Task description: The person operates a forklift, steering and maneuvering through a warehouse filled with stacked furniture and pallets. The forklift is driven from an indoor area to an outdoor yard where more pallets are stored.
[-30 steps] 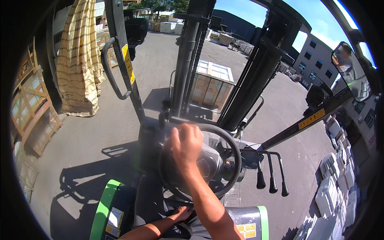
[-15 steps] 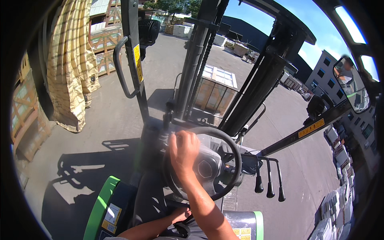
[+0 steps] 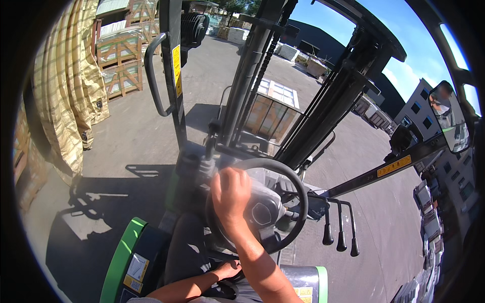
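Observation:
My right hand (image 3: pixel 231 196) is closed over the left side of the black steering wheel (image 3: pixel 301 202) of a forklift. Its forearm crosses in front of the wheel's lower part. Lower down, my left hand (image 3: pixel 227 269) rests near my lap below the wheel, its fingers partly hidden behind the right forearm. Three black-knobbed levers (image 3: pixel 341 241) stand to the right of the wheel, with neither hand on them. Beyond the dark mast (image 3: pixel 247 81), a wooden crate with a pale top (image 3: pixel 273 113) sits low in front of the forklift.
A yellowish checked tarpaulin (image 3: pixel 63 86) hangs at the left, beside stacked wooden crates (image 3: pixel 121 65). A mirror (image 3: pixel 449 118) is mounted at the right, above stacked pale slabs (image 3: pixel 429 242) along the yard's edge. A dark shed and a building stand farther back.
The tarpaulin and the left-hand crates have shifted left in view, while the building and mirror have moved down and right. My right hand stays on the wheel, and the left has barely moved.

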{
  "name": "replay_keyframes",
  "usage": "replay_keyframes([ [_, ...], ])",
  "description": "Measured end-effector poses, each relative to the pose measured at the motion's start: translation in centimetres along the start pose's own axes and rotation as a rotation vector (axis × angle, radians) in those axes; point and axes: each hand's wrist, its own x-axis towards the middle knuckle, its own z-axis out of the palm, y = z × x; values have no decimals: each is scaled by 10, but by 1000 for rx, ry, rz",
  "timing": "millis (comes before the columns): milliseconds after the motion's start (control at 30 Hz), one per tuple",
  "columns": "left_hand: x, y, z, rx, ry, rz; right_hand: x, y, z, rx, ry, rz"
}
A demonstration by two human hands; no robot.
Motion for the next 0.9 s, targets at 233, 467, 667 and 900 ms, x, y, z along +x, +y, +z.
replay_keyframes([
  [233,112,-18,-43,8,51,10,46,73,55,-5,-10,56],
  [467,192,0,-97,20,54,18,84,149,97,63,-26,88],
  [667,276,17,-122,50,43,24,125,213,125,81,-48,69],
  [900,332,6,-184,-11,130,97,177,263,173,133,38,47],
])
